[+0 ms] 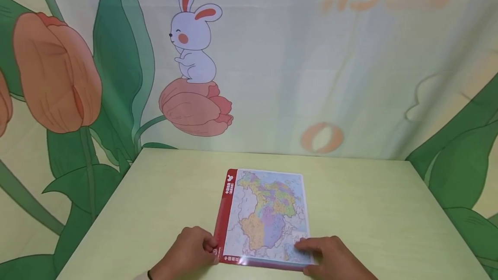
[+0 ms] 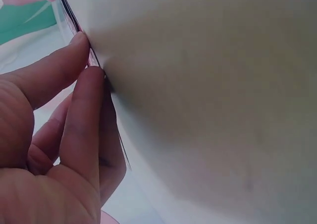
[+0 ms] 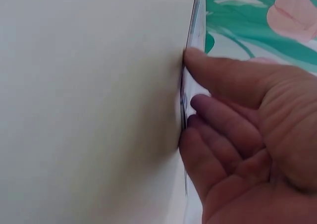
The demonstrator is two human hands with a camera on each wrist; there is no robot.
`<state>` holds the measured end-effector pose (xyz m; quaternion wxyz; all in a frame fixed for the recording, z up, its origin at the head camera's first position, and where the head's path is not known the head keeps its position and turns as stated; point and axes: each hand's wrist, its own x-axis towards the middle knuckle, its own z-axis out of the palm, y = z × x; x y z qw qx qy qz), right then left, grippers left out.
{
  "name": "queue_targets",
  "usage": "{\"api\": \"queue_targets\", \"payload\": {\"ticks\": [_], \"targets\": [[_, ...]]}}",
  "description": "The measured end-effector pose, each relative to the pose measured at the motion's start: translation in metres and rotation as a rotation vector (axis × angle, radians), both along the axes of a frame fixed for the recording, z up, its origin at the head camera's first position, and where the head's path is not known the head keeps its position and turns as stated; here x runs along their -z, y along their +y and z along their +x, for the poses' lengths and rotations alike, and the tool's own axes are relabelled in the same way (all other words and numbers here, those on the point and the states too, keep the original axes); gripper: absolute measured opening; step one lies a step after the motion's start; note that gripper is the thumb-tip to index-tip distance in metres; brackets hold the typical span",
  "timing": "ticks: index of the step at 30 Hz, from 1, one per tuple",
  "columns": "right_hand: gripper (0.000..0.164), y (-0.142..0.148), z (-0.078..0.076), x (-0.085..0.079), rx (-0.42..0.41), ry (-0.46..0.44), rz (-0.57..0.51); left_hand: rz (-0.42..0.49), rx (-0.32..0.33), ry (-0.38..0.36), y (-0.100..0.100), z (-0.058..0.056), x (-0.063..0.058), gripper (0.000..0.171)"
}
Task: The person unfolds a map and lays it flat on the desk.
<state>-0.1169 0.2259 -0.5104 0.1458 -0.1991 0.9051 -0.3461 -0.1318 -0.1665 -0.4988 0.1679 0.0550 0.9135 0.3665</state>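
Left hand (image 1: 188,250): its fingers are curled, and thumb and fingertips grip the left edge of the flat, rectangular, glossy printed map panel (image 1: 268,215), close to the near corner.
Glossy red band with white characters (image 1: 223,217): it makes the left border; the surface may be slippery, so I would hold it at the edge, with light pressure.
Map panel: it lies on the near, middle part of the pale yellow-green table (image 1: 167,193). I judge it light and rather stiff, because it looks flat; a hard squeeze could crease a corner. Its regions are orange, purple, green and yellow, among pale blue and white.
Near edge: a narrow strip, red turning to bluish purple, with a bright reflection; the thickness I cannot tell surely.
Right hand (image 1: 333,259): it grips the near right corner, thumb at the edge, index finger on the printed face. This corner, opposite the left hold, seems well balanced.
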Motion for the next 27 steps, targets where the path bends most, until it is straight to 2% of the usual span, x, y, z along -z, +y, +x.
{"api": "queue_targets", "payload": {"ticks": [3, 11, 15, 19, 23, 27], "targets": [[0.045, 0.008, -0.006, 0.0, -0.023, -0.015, -0.002, 0.025, -0.009, -0.04, 0.004, 0.004, 0.001, 0.019], [0.047, 0.016, -0.014, -0.002, -0.075, -0.093, -0.04, 0.067, -0.038, -0.077, 0.008, 0.005, 0.0, 0.022], [0.044, 0.014, -0.012, -0.001, -0.1, -0.029, -0.042, 0.076, -0.052, -0.065, 0.007, 0.005, 0.001, 0.03], [0.041, 0.006, -0.008, -0.002, -0.101, 0.059, 0.024, 0.103, -0.049, -0.057, 0.008, 0.004, 0.001, 0.037], [0.035, -0.008, -0.004, -0.005, -0.129, 0.138, 0.09, 0.112, -0.043, -0.079, 0.009, 0.003, 0.001, 0.04], [0.029, -0.025, -0.003, -0.008, -0.161, 0.145, 0.094, 0.093, -0.033, -0.09, 0.009, 0.002, 0.001, 0.042]]}}
